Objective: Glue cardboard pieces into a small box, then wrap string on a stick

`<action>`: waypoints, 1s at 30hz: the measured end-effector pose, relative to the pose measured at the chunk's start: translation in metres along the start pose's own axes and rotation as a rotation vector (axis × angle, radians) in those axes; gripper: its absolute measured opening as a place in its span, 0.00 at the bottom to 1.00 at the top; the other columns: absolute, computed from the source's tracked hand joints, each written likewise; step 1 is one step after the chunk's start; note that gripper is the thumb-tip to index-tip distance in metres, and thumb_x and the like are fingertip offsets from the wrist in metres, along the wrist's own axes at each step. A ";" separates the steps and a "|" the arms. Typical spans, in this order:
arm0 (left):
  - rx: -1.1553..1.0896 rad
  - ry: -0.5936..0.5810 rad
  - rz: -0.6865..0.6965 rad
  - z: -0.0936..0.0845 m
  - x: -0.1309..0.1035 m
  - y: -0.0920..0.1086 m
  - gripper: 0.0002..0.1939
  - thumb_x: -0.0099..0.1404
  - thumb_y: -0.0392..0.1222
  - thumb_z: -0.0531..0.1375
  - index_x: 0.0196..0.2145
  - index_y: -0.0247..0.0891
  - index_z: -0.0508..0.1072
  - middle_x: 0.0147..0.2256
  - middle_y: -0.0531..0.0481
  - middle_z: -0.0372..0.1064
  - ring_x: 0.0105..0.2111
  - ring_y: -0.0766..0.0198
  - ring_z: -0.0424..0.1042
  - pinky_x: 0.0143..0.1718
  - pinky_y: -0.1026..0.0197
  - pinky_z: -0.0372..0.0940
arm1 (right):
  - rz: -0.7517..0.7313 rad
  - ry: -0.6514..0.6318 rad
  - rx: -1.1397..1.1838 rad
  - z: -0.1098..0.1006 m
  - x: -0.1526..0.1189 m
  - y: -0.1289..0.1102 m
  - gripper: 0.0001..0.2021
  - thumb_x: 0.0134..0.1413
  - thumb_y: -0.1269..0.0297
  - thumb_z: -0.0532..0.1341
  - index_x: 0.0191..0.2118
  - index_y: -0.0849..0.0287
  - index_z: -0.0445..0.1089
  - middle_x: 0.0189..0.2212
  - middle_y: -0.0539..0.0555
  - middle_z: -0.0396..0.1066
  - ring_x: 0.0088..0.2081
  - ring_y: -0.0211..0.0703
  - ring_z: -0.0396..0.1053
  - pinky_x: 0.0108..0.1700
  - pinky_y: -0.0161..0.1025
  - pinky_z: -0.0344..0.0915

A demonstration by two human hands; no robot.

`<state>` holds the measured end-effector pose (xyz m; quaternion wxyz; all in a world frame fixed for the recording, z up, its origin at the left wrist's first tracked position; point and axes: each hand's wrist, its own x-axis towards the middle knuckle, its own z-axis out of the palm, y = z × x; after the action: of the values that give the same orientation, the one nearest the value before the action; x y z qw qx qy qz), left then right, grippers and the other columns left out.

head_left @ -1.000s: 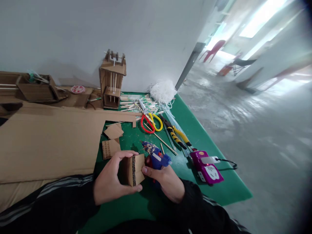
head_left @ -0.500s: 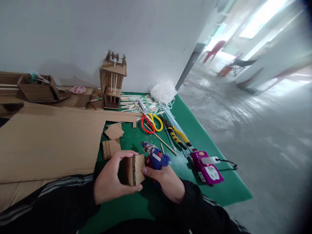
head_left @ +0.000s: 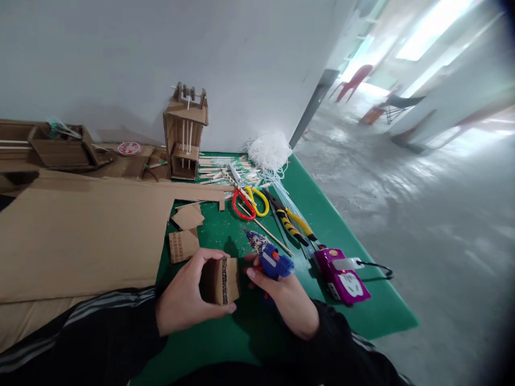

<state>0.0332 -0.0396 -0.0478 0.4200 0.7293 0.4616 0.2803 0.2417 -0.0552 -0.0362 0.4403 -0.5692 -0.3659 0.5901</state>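
Between the thumb and fingers of my left hand (head_left: pixel 193 295) is a small cardboard box piece (head_left: pixel 231 280), held by its top and bottom edges. A dark, rough seam runs down the side turned toward me. My right hand (head_left: pixel 284 295) grips a blue hot glue gun (head_left: pixel 271 257), its nozzle pointing up and left, speckled with bits of debris. A small gap separates the right fingers from the box piece. Two small cardboard scraps, one squarish (head_left: pixel 184 245) and one angular (head_left: pixel 188 216), lie just beyond my left hand.
Scissors (head_left: pixel 244 203), pliers (head_left: pixel 292 222) and a purple power strip (head_left: pixel 341 276) lie on the green table (head_left: pixel 322 198). Behind them are thin sticks (head_left: pixel 217 169) and a white stringy heap (head_left: pixel 269 153). A tall cardboard model (head_left: pixel 185 134) stands by the wall; a large cardboard sheet (head_left: pixel 84 236) covers the left.
My right hand has let go of the box piece's side and moved right with the glue gun. My left hand still holds the piece, nearly in place.
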 end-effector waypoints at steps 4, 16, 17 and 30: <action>0.034 -0.044 -0.018 0.002 0.000 0.000 0.35 0.48 0.45 0.71 0.51 0.45 0.61 0.53 0.45 0.66 0.53 0.49 0.68 0.52 0.47 0.67 | 0.011 0.021 0.022 -0.004 0.002 0.001 0.19 0.40 0.54 0.73 0.32 0.59 0.67 0.40 0.53 0.72 0.29 0.39 0.69 0.32 0.39 0.68; 0.031 -0.076 -0.126 0.001 0.002 0.002 0.36 0.48 0.48 0.71 0.52 0.46 0.61 0.51 0.45 0.66 0.52 0.48 0.68 0.50 0.47 0.68 | 0.008 0.026 0.096 -0.006 0.006 0.009 0.18 0.42 0.56 0.72 0.34 0.59 0.66 0.39 0.54 0.71 0.34 0.43 0.71 0.28 0.36 0.70; 0.030 -0.078 -0.133 0.001 0.001 0.002 0.36 0.48 0.48 0.71 0.52 0.46 0.61 0.51 0.45 0.66 0.53 0.49 0.68 0.50 0.48 0.68 | 0.008 0.018 0.091 -0.007 0.006 0.010 0.18 0.42 0.57 0.72 0.34 0.59 0.66 0.39 0.54 0.71 0.34 0.43 0.71 0.28 0.36 0.69; -0.016 -0.095 -0.159 0.001 0.002 0.000 0.37 0.48 0.49 0.72 0.52 0.47 0.59 0.52 0.45 0.63 0.53 0.48 0.65 0.52 0.46 0.65 | 0.032 0.013 0.117 -0.009 0.009 0.014 0.17 0.42 0.59 0.72 0.34 0.59 0.66 0.40 0.54 0.71 0.33 0.43 0.71 0.28 0.38 0.70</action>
<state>0.0350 -0.0384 -0.0480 0.4680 0.6995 0.4956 0.2148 0.2500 -0.0521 -0.0536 0.4657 -0.5522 -0.3187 0.6136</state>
